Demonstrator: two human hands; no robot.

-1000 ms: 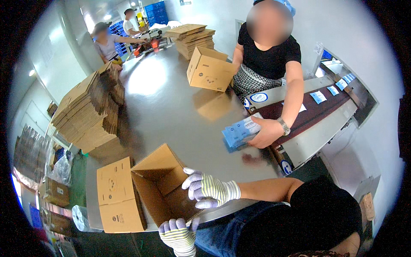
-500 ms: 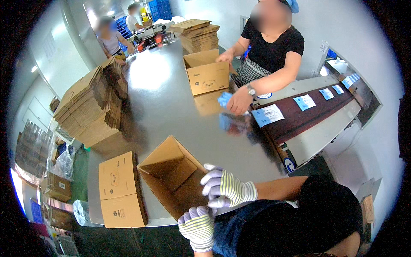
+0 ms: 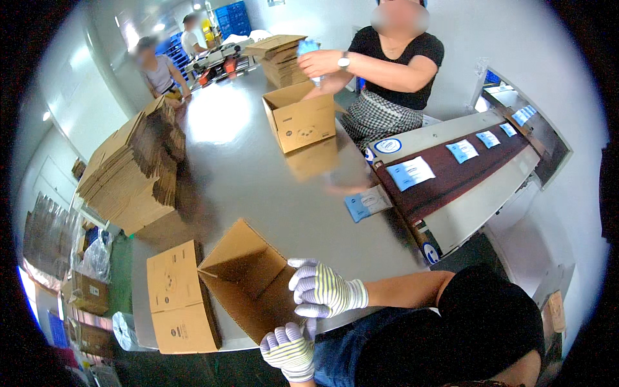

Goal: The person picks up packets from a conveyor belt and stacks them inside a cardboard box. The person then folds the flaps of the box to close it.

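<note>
A brown cardboard box (image 3: 242, 251) stands at the near edge of the metal table, its top open and no contents visible in it. My right hand (image 3: 325, 290), in a striped knit glove, has its fingers curled over the box's right edge. Lower down, my left hand (image 3: 288, 351), gloved the same way, is closed on the near corner of that box. Part of each hand's grip is hidden behind the fingers. Just left of the box lie flattened cartons (image 3: 177, 293).
A tall stack of folded cartons (image 3: 132, 171) stands on the table's left side. Across the table (image 3: 238, 187), a co-worker (image 3: 393, 71) holds blue packets over another open box (image 3: 303, 129). A conveyor (image 3: 445, 174) carries packets at the right; one packet (image 3: 367, 203) lies at its end.
Both my hands and the box appear slightly farther left and lower. The co-worker's hand has risen from the conveyor end to above their box with blue packets. Another packet now lies on the table.
</note>
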